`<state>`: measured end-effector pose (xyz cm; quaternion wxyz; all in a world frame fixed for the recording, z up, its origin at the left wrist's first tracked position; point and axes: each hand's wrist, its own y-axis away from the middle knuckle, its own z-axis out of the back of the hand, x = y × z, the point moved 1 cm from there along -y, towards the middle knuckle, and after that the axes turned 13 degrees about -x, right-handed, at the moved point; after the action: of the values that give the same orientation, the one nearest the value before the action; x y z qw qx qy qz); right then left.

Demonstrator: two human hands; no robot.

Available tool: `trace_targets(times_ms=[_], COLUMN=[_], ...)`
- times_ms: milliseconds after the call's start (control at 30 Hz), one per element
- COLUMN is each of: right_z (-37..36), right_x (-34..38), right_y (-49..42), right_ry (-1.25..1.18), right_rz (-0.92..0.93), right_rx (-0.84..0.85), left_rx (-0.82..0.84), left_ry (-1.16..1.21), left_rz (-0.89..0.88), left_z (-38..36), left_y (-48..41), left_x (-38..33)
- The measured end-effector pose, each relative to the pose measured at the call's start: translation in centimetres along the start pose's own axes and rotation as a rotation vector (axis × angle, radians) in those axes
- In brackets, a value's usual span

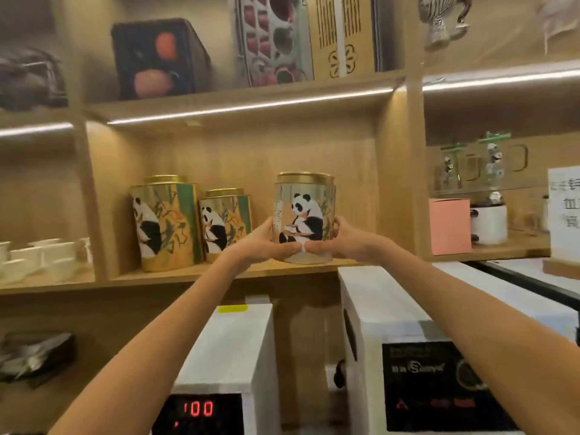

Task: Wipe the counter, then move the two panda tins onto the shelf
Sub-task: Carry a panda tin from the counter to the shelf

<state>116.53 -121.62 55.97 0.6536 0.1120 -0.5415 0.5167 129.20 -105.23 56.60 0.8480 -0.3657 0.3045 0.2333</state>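
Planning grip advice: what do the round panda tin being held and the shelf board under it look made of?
Round panda tin with gold lid: probably thin printed metal; the lid and wall show a dull gold sheen. Both hands, left hand and right hand, clasp its base. Light wooden shelf board: wood or wood-look laminate, matte, with visible grain.

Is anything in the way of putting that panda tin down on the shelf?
No. Both the left hand and right hand hold the panda tin over a bare stretch of shelf. The two other tins stand apart to its left.
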Motion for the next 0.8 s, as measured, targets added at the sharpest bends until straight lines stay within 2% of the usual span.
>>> trace_targets(times_ms=[67, 200, 500, 667, 800], right_z=[-1.9, -4.6, -8.0, -8.4, -9.3], right_x=[-1.6, -4.1, -8.1, -10.0, -11.9], right_y=[-3.0, -8.2, -15.0, -17.7, -19.9], right_ry=[0.001, 0.063, 0.114, 0.084, 0.065], right_rz=[-0.027, -0.056, -0.121, -0.072, -0.063], right_rx=[0.030, -0.043, -0.110, -0.090, -0.154], left_rx=[0.002, -0.042, -0.043, -0.123, -0.315], left_ry=[-0.036, -0.093, -0.070, 0.022, -0.044], left_rz=[0.027, 0.070, 0.163, 0.192, 0.208], left_z=[-0.2, -0.4, -1.5, -2.6, -4.2], left_y=[-2.2, -6.2, -11.2, -13.5, -14.9], left_x=[2.5, 6.9, 12.9, 14.6, 15.8])
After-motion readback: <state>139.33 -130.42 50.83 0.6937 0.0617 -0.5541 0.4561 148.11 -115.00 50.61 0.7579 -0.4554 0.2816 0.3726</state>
